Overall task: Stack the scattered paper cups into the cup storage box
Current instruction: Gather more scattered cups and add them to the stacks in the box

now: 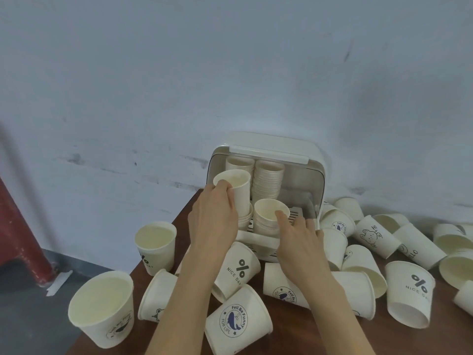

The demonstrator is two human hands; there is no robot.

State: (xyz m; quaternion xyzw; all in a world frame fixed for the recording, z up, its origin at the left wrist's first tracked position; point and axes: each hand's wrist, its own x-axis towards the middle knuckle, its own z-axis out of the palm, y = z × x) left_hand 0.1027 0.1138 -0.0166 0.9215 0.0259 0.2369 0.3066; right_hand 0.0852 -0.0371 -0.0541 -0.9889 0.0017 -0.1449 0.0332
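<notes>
The cream cup storage box [311,160] stands open at the back of the brown table, with tall stacks of paper cups [268,180] inside. My left hand [215,216] pinches the rim of a white paper cup [238,185] that sits on a short stack at the box's front left. My right hand [298,239] rests on the rim of another short stack [268,216] at the front middle, its index finger reaching into the top cup. Several printed paper cups [238,267] lie scattered before the box.
Upright cups [156,243] and a near one [102,306] stand by the table's left edge [153,252]. Tipped cups [409,290] crowd the right side up to the wall. A red post [23,239] stands on the floor at left. The grey wall is right behind the box.
</notes>
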